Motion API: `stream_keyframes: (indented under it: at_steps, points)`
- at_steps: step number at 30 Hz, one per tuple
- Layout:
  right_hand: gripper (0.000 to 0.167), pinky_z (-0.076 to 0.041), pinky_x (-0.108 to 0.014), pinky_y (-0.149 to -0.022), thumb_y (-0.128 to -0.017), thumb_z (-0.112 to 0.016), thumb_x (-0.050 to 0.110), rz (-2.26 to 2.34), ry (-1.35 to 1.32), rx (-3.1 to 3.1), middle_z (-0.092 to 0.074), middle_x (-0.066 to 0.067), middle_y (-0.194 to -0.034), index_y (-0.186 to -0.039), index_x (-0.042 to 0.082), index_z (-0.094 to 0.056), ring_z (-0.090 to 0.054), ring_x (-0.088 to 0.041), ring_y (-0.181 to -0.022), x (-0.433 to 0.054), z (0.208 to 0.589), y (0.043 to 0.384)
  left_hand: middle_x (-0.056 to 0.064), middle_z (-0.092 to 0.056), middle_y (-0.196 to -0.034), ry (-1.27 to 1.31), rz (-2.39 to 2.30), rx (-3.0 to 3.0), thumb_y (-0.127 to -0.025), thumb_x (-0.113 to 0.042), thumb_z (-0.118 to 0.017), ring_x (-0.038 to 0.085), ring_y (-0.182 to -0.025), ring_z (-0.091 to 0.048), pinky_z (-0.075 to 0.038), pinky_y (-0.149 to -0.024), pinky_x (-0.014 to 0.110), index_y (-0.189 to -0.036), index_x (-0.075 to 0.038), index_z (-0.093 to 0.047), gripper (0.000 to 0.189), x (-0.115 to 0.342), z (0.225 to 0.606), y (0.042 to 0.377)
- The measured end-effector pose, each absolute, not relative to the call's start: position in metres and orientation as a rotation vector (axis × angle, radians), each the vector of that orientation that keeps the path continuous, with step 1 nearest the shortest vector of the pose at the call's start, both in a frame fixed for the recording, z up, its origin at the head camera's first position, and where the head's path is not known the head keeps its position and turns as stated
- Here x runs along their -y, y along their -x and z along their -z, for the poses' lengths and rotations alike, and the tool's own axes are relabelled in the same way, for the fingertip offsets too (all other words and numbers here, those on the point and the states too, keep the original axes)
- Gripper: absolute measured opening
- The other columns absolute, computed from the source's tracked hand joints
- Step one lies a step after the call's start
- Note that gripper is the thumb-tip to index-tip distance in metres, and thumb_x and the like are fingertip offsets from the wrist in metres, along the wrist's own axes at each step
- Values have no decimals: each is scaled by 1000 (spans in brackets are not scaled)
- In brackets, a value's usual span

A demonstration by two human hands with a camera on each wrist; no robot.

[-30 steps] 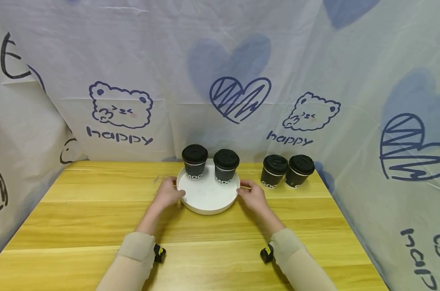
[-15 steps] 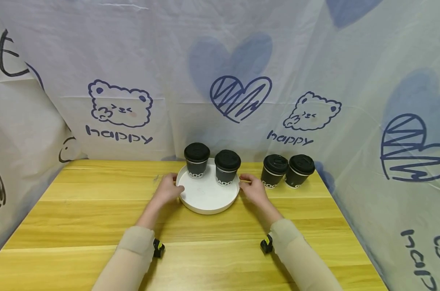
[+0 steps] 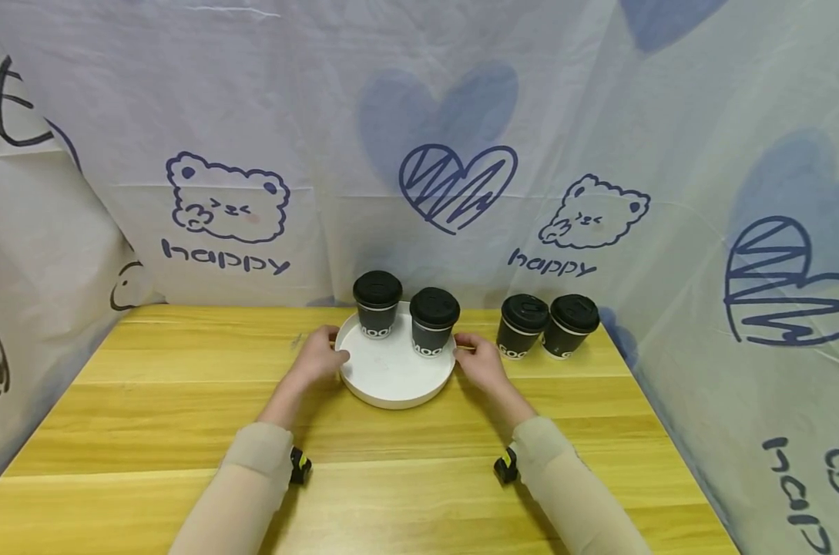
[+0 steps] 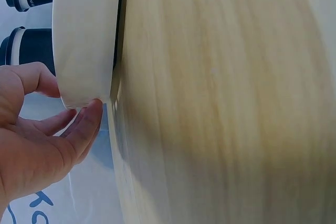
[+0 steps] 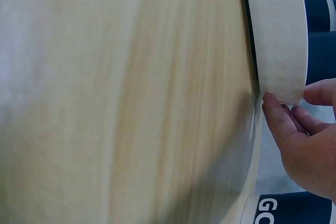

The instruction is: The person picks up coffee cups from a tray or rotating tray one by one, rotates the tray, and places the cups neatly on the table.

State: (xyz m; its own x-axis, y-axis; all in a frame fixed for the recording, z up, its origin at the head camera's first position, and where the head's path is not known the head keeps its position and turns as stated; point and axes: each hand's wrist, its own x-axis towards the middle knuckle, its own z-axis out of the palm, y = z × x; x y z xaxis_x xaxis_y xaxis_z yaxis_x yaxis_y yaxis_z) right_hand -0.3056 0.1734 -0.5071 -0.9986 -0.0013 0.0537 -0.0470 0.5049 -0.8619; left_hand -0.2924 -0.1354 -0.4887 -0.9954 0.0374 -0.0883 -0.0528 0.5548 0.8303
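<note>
A round white tray (image 3: pixel 391 381) with a low wall is near the back of the table, and two black lidded paper cups stand upright on it. One cup (image 3: pixel 377 304) is at the tray's back left; the other cup (image 3: pixel 432 324) is at its right. My left hand (image 3: pixel 319 357) grips the tray's left side, thumb over the rim and fingers against the outer wall, as the left wrist view shows. On the opposite side my right hand (image 3: pixel 483 362) holds the rim likewise, its fingertips (image 5: pixel 270 100) low on the wall.
Two more black lidded cups stand close together right of the tray, the nearer cup (image 3: pixel 521 327) beside my right hand and a second cup (image 3: pixel 569 327) at the table's back right. A printed cloth (image 3: pixel 350 223) hangs behind the wooden table (image 3: pixel 391 478).
Both cups on the tray have shifted slightly to the right relative to it, the left one also a little backward. Both hands have kept their places at the tray's sides.
</note>
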Motion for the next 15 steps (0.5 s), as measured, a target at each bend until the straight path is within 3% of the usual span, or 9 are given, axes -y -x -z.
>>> stream_keyframes:
  at_steps: [15]
  points:
    - [40, -54, -39, -96, -97, -61, 7, -1620, -15, 2678, -66, -23, -133, -134, -8, -63, -65, -32, -112, -173, 507, 293, 41, -49, -140, 29, -1484, -2679, -88, -6, -63, 51, -129, -53, -47, -109, 53, -145, 23, -36, 69, 137, 487, 285]
